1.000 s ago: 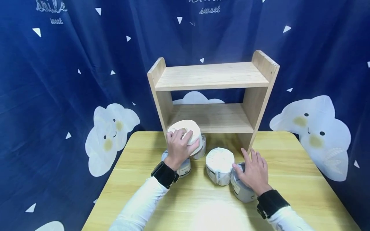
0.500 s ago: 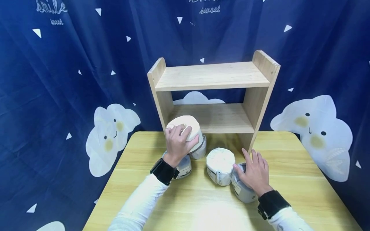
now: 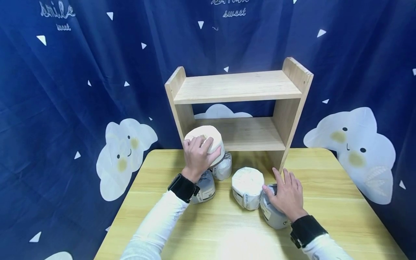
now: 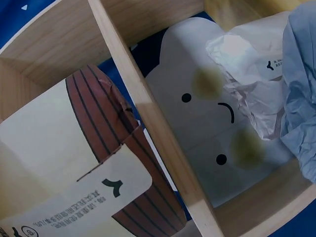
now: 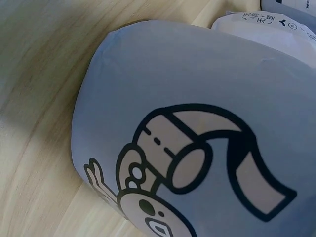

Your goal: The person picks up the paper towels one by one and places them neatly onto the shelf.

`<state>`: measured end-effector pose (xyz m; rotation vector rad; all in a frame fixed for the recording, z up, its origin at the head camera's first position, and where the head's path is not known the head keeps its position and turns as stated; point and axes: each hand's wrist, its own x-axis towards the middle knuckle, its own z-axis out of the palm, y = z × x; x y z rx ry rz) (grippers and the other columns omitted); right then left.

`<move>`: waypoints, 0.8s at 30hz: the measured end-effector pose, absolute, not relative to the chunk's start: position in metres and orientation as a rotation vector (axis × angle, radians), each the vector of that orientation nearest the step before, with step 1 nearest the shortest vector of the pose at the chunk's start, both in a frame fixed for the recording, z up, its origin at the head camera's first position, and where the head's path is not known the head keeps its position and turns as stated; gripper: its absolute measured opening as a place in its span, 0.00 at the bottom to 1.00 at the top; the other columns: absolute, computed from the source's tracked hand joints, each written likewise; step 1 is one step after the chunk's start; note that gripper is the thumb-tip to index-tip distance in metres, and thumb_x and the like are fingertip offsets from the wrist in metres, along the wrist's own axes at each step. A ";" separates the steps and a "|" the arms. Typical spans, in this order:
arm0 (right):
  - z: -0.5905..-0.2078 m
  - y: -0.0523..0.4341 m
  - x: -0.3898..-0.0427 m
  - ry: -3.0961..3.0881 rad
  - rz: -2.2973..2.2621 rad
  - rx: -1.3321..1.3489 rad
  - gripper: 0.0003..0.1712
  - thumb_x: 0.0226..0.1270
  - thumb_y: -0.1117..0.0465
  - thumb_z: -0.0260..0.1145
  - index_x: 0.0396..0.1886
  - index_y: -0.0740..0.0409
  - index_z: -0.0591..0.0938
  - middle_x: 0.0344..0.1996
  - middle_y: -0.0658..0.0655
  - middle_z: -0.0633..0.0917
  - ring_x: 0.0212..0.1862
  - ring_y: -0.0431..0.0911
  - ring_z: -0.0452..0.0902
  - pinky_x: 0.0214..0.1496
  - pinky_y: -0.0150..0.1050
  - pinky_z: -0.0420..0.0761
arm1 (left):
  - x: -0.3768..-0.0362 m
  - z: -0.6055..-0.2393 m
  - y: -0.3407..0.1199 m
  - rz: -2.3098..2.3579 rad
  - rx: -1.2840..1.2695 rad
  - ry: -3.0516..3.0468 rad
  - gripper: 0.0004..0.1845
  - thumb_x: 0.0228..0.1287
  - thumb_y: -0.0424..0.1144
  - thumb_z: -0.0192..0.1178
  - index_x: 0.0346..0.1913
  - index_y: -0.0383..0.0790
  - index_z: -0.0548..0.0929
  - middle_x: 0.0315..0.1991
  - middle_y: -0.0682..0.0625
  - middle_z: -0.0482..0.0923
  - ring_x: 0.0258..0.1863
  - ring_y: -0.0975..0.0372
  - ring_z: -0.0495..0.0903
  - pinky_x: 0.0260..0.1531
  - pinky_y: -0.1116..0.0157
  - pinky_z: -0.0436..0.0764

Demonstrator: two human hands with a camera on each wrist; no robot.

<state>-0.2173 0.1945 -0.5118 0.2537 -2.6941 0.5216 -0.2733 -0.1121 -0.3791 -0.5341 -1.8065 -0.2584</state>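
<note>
The cream paper roll [image 3: 208, 141] is lifted off the table [image 3: 341, 187], in front of the wooden shelf's [image 3: 238, 108] lower left opening, the left hand [image 3: 196, 160] curled round it; the right hand [image 3: 286, 196] rests flat, fingers relaxed, on a grey wrapped roll [image 3: 271, 215], beside a white wrapped roll [image 3: 247, 186]

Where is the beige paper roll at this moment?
In the head view, the left hand holds the beige paper roll lifted at the left front of the wooden shelf, above a white wrapped roll.
</note>
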 end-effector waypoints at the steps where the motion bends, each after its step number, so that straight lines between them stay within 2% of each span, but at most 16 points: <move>1: -0.512 0.194 -0.217 -2.692 0.522 0.254 0.45 0.61 0.36 0.61 0.71 0.57 0.63 0.65 0.76 0.62 0.66 0.72 0.53 0.62 0.69 0.52 | -0.275 -0.378 -0.112 -0.254 -0.535 -1.805 0.15 0.47 0.50 0.70 0.31 0.43 0.82 0.26 0.48 0.76 0.26 0.54 0.77 0.33 0.53 0.66; 14: -0.509 0.192 -0.216 -2.656 0.514 0.278 0.45 0.60 0.37 0.62 0.70 0.57 0.64 0.64 0.76 0.64 0.65 0.72 0.55 0.61 0.68 0.54 | -0.292 -0.372 -0.120 -0.215 -0.526 -1.842 0.15 0.50 0.50 0.69 0.33 0.43 0.82 0.26 0.48 0.75 0.25 0.53 0.77 0.34 0.52 0.67; 24: -0.510 0.193 -0.214 -2.643 0.504 0.283 0.44 0.59 0.38 0.63 0.69 0.57 0.65 0.63 0.76 0.65 0.65 0.72 0.57 0.61 0.68 0.55 | -0.304 -0.367 -0.121 -0.173 -0.509 -1.892 0.17 0.50 0.51 0.69 0.36 0.44 0.85 0.28 0.47 0.78 0.29 0.53 0.79 0.34 0.52 0.68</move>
